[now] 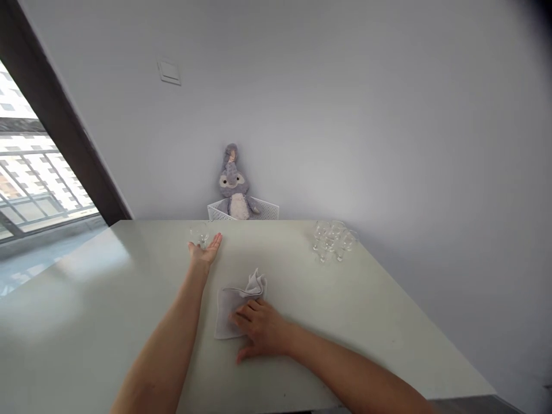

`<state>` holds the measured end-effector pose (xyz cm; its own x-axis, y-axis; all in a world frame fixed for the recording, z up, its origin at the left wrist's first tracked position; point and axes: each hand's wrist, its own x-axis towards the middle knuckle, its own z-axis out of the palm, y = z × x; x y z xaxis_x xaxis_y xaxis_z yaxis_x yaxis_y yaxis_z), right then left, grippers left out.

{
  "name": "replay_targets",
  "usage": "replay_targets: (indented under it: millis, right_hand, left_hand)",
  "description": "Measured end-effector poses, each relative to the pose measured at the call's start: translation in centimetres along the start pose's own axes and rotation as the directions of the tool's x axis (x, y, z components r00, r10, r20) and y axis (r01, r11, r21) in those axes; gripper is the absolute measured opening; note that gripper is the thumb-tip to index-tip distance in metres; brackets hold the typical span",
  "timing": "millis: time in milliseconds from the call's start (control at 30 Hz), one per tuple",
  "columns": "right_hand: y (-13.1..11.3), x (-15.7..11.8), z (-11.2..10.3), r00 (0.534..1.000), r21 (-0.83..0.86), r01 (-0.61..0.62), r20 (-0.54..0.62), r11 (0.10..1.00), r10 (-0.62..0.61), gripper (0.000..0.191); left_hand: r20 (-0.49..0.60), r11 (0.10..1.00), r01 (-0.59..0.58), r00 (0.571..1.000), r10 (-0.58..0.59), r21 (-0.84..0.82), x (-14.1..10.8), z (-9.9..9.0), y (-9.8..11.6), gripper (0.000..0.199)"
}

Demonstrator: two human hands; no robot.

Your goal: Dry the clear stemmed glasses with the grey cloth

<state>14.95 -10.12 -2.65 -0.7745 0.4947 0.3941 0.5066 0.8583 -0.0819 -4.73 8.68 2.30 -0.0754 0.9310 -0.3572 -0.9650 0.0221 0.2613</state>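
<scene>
My left hand reaches toward the back of the table, palm up with the fingers apart, just in front of a clear glass. Its fingers do not wrap round the glass; whether they touch it is unclear. Spread on the tabletop in the middle lies a light grey cloth, its far right corner bunched upward. My right hand rests palm down over the cloth's right part, thumb out to the side and fingers slightly bent and apart.
Several clear glasses stand in a cluster at the table's back right. Behind the back edge, a grey plush toy sits in a white perforated basket against the wall. A window is at the left.
</scene>
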Motion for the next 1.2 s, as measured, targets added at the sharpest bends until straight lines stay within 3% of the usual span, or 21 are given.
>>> replay_targets:
  millis: [167, 233, 300, 333, 367, 433, 500, 533, 567, 633, 700, 733, 800, 867, 933, 1000, 1033, 1100, 1200]
  right_hand:
    - [1.1, -0.2, 0.7, 0.999, -0.039, -0.031, -0.016, 0.999, 0.030, 0.019]
    - [1.6, -0.3, 1.0, 0.994, 0.013, -0.073, -0.075, 0.997, 0.074, 0.017]
    - [2.4, -0.4, 1.0, 0.957, 0.158, -0.190, -0.190, 0.969, 0.219, 0.019]
    - [2.9, -0.5, 0.7, 0.907, 0.269, -0.267, -0.253, 0.925, 0.336, 0.019]
    - [3.5, -0.6, 0.3, 0.827, 0.403, -0.340, -0.301, 0.850, 0.474, 0.020]
    - [4.9, -1.0, -0.9, 0.592, 0.691, -0.387, -0.321, 0.610, 0.739, 0.022]
    - [6.3, -1.6, -2.5, 0.338, 0.916, -0.230, -0.241, 0.328, 0.910, 0.024]
    - [6.9, -1.9, -3.3, 0.239, 0.972, -0.096, -0.186, 0.214, 0.953, 0.024]
    - [7.4, -2.2, -4.1, 0.169, 0.990, 0.039, -0.141, 0.136, 0.975, 0.023]
    - [7.9, -2.6, -5.5, 0.102, 0.970, 0.231, -0.102, 0.076, 0.990, 0.020]
    - [7.6, -2.6, -6.2, 0.118, 0.951, 0.294, -0.130, 0.090, 0.985, 0.016]
    - [7.2, -2.5, -6.3, 0.157, 0.951, 0.293, -0.154, 0.103, 0.975, 0.015]
    - [6.0, -1.9, -6.2, 0.308, 0.966, 0.228, -0.188, 0.119, 0.933, 0.018]
    - [4.6, -1.3, -5.9, 0.484, 0.980, 0.074, -0.198, 0.186, 0.852, 0.027]
    - [3.5, -1.0, -6.0, 0.614, 0.923, -0.126, -0.214, 0.362, 0.759, 0.033]
    - [2.9, -1.0, -6.3, 0.702, 0.778, -0.271, -0.244, 0.567, 0.669, 0.036]
    - [2.8, -1.1, -6.4, 0.739, 0.708, -0.304, -0.247, 0.638, 0.627, 0.037]
    - [3.0, -1.3, -6.4, 0.793, 0.643, -0.325, -0.214, 0.693, 0.570, 0.038]
    - [3.7, -1.6, -5.4, 0.782, 0.675, -0.373, -0.140, 0.636, 0.608, 0.031]
  left_hand:
    - [0.009, 0.998, -0.046, 0.999, 0.046, -0.031, 0.2, 0.2, 0.8, 0.051]
    - [-0.013, 0.999, -0.048, 0.999, 0.048, -0.023, -0.2, 0.3, 0.8, 0.043]
    - [-0.009, 0.999, -0.032, 0.999, 0.032, 0.009, -1.0, 0.4, 0.4, 0.035]
    - [0.007, 0.999, -0.019, 1.000, 0.019, 0.031, -1.6, 0.5, 0.0, 0.031]
    - [0.029, 0.999, -0.010, 1.000, 0.009, 0.054, -2.3, 0.5, -0.5, 0.028]
    - [0.102, 0.992, -0.008, 0.995, -0.005, 0.126, -3.9, 0.6, -1.9, 0.022]
    - [0.215, 0.972, -0.015, 0.976, -0.037, 0.236, -5.8, 0.8, -3.7, 0.019]
    - [0.267, 0.959, -0.027, 0.962, -0.051, 0.282, -6.8, 0.8, -4.6, 0.018]
    - [0.318, 0.944, -0.050, 0.946, -0.060, 0.327, -7.7, 0.8, -5.5, 0.018]
    - [0.425, 0.910, -0.127, 0.903, -0.059, 0.396, -9.4, 0.6, -7.2, 0.024]
    - [0.479, 0.874, -0.199, 0.877, -0.044, 0.444, -10.6, 0.0, -8.7, 0.031]
    - [0.495, 0.857, -0.227, 0.868, -0.037, 0.462, -11.0, -0.4, -9.4, 0.033]
    - [0.513, 0.825, -0.274, 0.858, -0.022, 0.494, -11.6, -1.5, -10.6, 0.036]
    - [0.511, 0.787, -0.289, 0.859, -0.039, 0.545, -11.9, -2.5, -11.4, 0.039]
    - [0.501, 0.744, -0.293, 0.863, -0.064, 0.600, -12.2, -3.3, -11.9, 0.042]
    - [0.510, 0.709, -0.311, 0.856, -0.081, 0.633, -12.4, -3.7, -11.9, 0.044]
    - [0.523, 0.695, -0.327, 0.848, -0.083, 0.640, -12.5, -3.8, -11.9, 0.044]
    - [0.548, 0.663, -0.365, 0.832, -0.083, 0.654, -12.7, -4.0, -11.9, 0.044]
    - [0.566, 0.578, -0.423, 0.820, -0.082, 0.697, -12.7, -4.3, -12.1, 0.046]
